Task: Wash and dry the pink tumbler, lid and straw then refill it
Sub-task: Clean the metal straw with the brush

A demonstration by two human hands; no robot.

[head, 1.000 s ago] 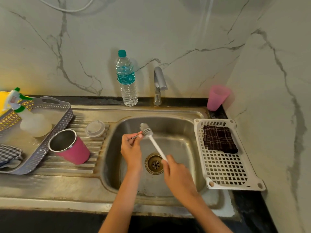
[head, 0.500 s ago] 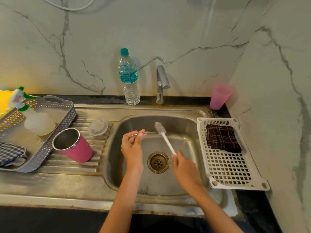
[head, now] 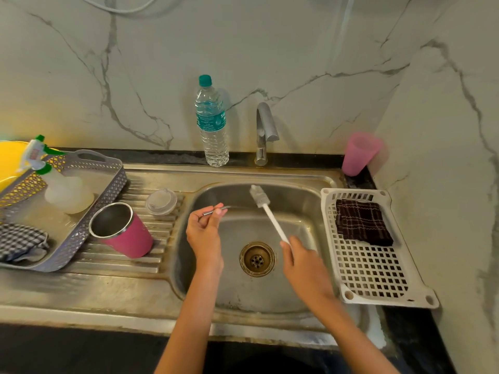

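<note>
At the marble-walled steel sink point(head: 186, 276), your left hand point(head: 204, 234) pinched the slim metal straw point(head: 213, 211), your right hand point(head: 303, 264) gripped the brush point(head: 267, 211).

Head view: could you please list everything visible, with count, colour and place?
tumbler: 1, pink, tilted on drainboard
lid: 1, clear, drainboard
straw: 1, metal, over basin
brush: 1, white, over basin
water bottle: 1, clear, by wall
tap: 1, steel, behind basin
cup: 1, pink, back-right corner
rack: 1, white, right of basin
brown cloth: 1, dark checked, on rack
tray: 1, grey, far left
spray bottle: 1, clear-green, in tray
checked cloth: 1, black-white, in tray
yellow object: 1, yellow, left edge
left grip: 1, hand, pinches straw
right grip: 1, hand, holds brush
</note>
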